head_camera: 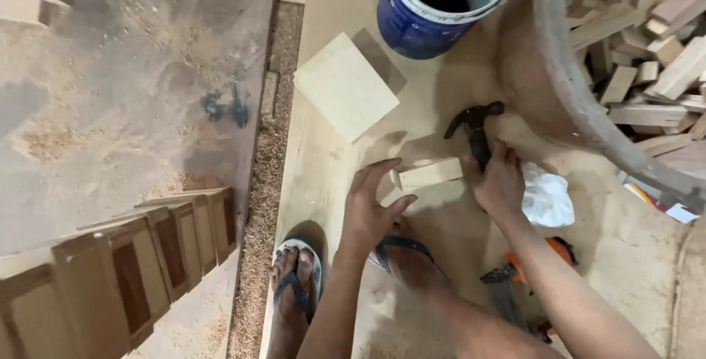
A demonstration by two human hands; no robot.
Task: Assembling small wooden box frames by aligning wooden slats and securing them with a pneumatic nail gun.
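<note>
Feet in blue flip-flops (298, 274) sit nearest me at the bottom of the view, planted on a pale plywood floor (331, 160). Just above them I see my left hand (371, 208), fingers spread and curled loosely, hovering just beside the near end of a small pale wooden block (430, 174); I cannot tell whether the fingertips touch it. The block lies flat on the plywood, between my two hands. My right hand (500, 182) is wrapped tight around the handle of a dark claw hammer (474, 124), whose head points away from me, just past the far end of the block. Beside my right wrist lies a crumpled white rag (548, 199), and nearer me, under that forearm, an orange and grey tool (526, 274), partly hidden. Farther out, a square pale board (346, 83) rests on the plywood. Beyond it stands a blue bucket (423, 21) with a white inside and something dark in it. To the right, a grey curved rim (566, 87) borders a heap of wood offcuts (647, 50). On the left, a line of sawdust (268, 182) edges a dusty concrete floor, with brown slatted wood panels (147, 256) lying near me.
</note>
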